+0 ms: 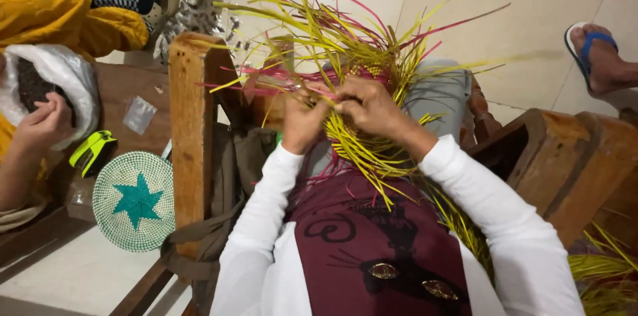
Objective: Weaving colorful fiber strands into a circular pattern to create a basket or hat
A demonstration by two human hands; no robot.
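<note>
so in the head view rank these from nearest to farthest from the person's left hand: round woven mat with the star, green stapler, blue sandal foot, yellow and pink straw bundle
1. Yellow and pink straw bundle: in the left hand itself, which grips its strands.
2. Round woven mat: lower left, on the bench.
3. Green stapler: further left, beyond the mat.
4. Blue sandal foot: far upper right, across the right hand.

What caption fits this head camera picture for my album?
Left hand and right hand grip yellow and pink straw strands beside a round woven mat.
</note>
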